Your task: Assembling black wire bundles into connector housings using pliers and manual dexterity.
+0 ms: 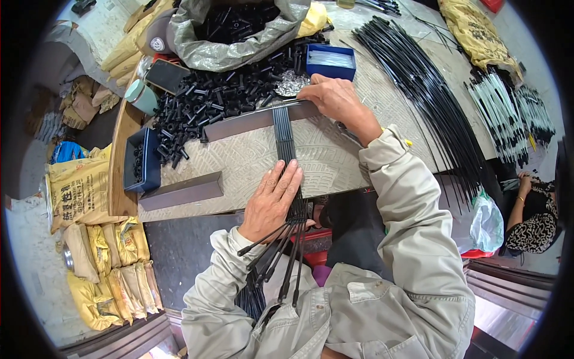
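Left hand (pixel 269 194) is open, palm down, fingers straight and together, lying on our bundle of thin dark rods (pixel 283 134). The rods sit side by side at mid desk (pixel 335 164), far ends over a long dark bar (pixel 239 124), near ends past the near edge and fanned out above our lap, with thicker black tips. Right hand (pixel 338 100) is at the right end of that bar, fingers bent, tips by the far ends of the rods — we can't tell if anything is pinched in them. Just beyond it: a heap of small silver parts (pixel 291 84) and a blue box (pixel 335 73) of pale, thin strips. A second dark bar (pixel 182 191) lies near left, beside another blue box (pixel 152 157) with black pieces in it. Far left of the rods there's a big spread of black plastic pieces (pixel 203 105), more of them in a grey woven sack (pixel 239 60) behind — phone (pixel 168 76) and pale teal cup (pixel 142 97) at its left. On the right, a big sheaf of long black rods (pixel 421 84) runs from far to near. Farther right we have white rods (pixel 493 113) with black ends, and a co-worker's arm (pixel 518 206).
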Demonstrator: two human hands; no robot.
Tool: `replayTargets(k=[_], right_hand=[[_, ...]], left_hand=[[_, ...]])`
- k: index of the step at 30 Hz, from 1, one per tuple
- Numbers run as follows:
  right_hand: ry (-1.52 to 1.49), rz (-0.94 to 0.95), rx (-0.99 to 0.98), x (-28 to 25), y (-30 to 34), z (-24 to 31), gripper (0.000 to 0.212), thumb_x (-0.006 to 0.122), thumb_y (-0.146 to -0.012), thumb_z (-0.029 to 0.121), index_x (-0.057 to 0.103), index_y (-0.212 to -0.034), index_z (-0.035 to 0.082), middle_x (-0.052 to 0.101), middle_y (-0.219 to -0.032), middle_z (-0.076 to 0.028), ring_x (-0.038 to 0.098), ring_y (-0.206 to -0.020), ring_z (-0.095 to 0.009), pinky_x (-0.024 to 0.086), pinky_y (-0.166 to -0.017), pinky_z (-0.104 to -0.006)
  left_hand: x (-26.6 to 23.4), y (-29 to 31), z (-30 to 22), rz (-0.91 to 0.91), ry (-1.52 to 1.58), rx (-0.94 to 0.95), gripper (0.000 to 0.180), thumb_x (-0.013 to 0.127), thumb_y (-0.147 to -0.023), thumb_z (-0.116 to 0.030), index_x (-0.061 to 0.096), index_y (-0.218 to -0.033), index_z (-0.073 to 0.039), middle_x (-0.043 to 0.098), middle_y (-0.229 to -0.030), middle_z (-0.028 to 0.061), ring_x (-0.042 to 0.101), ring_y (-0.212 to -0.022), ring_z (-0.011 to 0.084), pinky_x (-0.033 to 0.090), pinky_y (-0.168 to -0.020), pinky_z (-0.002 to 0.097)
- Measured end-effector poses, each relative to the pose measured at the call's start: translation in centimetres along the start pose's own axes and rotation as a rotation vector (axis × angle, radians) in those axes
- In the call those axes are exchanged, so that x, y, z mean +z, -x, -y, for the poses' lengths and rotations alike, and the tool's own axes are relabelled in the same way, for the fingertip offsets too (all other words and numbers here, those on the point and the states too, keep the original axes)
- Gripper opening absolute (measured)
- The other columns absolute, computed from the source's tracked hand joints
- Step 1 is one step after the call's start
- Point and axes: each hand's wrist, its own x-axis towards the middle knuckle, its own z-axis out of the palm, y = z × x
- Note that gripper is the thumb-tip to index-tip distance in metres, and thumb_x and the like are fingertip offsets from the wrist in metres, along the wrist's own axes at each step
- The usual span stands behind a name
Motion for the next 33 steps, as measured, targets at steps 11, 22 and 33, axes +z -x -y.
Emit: replayTargets(k=[11, 22, 33], right_hand=[[0.029, 0.028, -0.008, 0.2, 0.0, 1.1, 0.011, 0.058, -0.078, 0.013, 0.065, -0.086, 0.016, 0.054, -0.073, -0.003, 0.058, -0.066, -0.025, 0.042, -0.055, -0.0359], [-0.01, 0.007, -0.023, 0.4, -0.1, 1.4, 0.01, 0.058, -0.079, 0.015, 0.065, -0.085, 0.017, 0.054, -0.072, -0.003, 0.057, -0.065, -0.025, 0.041, -0.053, -0.036], [-0.014, 0.077, -0.031, 0.9, -0.4, 1.9, 0.014, 0.053, -0.082, 0.013, 0.065, -0.088, 0.018, 0.058, -0.078, -0.002, 0.06, -0.072, -0.025, 0.045, -0.059, -0.0362]], left_hand=[[0.1, 1.3, 0.5, -0.024, 0.024, 0.028, 0.087, 0.059, -0.071, -0.058, 0.036, -0.131, 0.0, 0.033, -0.138, 0.0162, 0.03, -0.127, 0.0363, 0.03, -0.101, 0.0452], [-0.1, 1.5, 0.3, -0.022, 0.033, 0.015, 0.089, 0.06, -0.069, -0.059, 0.035, -0.131, 0.0, 0.032, -0.139, 0.0147, 0.029, -0.128, 0.0347, 0.029, -0.102, 0.0444], [0.0, 2.0, 0.3, -0.023, 0.04, 0.018, 0.084, 0.056, -0.073, -0.057, 0.036, -0.131, 0.001, 0.03, -0.14, 0.015, 0.029, -0.128, 0.0338, 0.028, -0.103, 0.0431]])
